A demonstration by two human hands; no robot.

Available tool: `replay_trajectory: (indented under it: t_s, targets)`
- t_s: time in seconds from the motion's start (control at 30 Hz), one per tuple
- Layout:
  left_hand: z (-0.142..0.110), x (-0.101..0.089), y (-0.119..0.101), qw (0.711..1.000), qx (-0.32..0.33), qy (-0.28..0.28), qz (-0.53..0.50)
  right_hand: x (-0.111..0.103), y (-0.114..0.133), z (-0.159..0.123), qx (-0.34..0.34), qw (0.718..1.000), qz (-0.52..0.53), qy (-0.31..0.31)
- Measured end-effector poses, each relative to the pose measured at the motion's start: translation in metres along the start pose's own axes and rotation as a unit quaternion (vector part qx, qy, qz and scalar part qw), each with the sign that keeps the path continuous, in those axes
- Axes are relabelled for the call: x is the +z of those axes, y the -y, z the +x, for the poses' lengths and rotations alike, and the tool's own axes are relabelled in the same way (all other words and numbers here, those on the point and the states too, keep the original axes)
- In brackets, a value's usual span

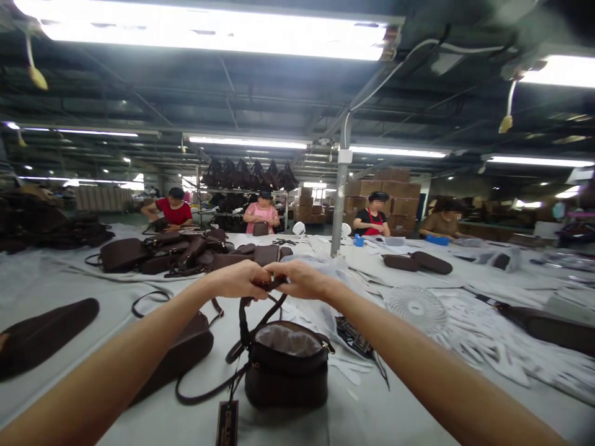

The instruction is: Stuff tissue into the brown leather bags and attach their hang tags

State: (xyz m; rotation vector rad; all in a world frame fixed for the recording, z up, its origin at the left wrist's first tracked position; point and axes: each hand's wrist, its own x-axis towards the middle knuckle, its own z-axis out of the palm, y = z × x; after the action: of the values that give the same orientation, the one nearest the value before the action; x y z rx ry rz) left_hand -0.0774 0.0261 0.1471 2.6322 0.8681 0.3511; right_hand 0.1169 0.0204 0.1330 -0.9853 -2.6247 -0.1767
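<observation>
A small dark brown handbag [286,378] stands upright on the white-covered table in front of me, its top unzipped and a pale grey lining [288,341] showing. Its strap [243,319] rises from the left side to both hands and also loops across the table. My left hand [239,280] is closed around the raised strap. Close beside it, my right hand [300,279] pinches the same strap, fingertips nearly meeting the left ones. From the bag's left side hangs a black printed tag [227,424] on a cord.
Brown bags [125,254] are heaped at the far left, and another bag [181,356] lies under my left forearm. To the right are a white fan [416,310], pale cut pieces [488,353] and black tags [353,334]. A metal post [341,204] stands beyond; several people work across the table.
</observation>
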Motion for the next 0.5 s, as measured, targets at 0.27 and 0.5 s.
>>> replay_trajectory:
  t_s: [0.27,0.5]
  targets:
    - [-0.021,0.017,0.054,0.925,-0.144,-0.351,-0.02,-0.047,-0.082,-0.039,0.367,0.901,-0.181,-0.146]
    - [-0.032,0.019,0.093,0.793,-0.245,-0.396,-0.392,-0.133,-0.123,-0.177,0.472,0.824,-0.209,-0.232]
